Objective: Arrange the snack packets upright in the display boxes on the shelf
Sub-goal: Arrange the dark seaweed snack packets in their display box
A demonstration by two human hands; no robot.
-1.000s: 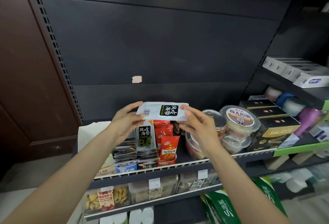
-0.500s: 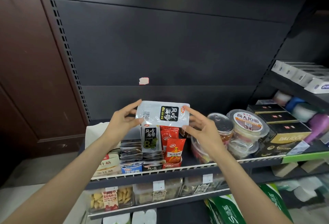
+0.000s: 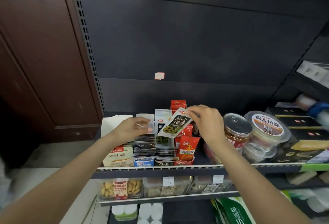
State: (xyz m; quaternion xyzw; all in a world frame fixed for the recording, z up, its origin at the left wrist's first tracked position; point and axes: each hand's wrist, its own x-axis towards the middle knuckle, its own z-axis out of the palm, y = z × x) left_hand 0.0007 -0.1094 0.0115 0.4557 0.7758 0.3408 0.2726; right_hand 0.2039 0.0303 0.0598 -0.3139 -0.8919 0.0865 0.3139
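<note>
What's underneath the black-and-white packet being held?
Under the tilted packet, pinched by the right hand, stand upright matching packets in their display box. Red packets sit beside. The box's inside is hidden.

Held packet (image 3: 176,124): 风吃海带; tub lid (image 3: 267,123): 高人拉面.

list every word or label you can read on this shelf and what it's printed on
"风吃海带": black-and-white snack packet pinched by the right hand.
"金针菇": cream display box.
"高人拉面": lid of the round noodle tub.
"麻辣麻辣": red snack packet, partly blurred.
"风吃": front of the black display box.
Shelf price tags, the jar label and the black boxes on the right: too blurred to read.
</note>
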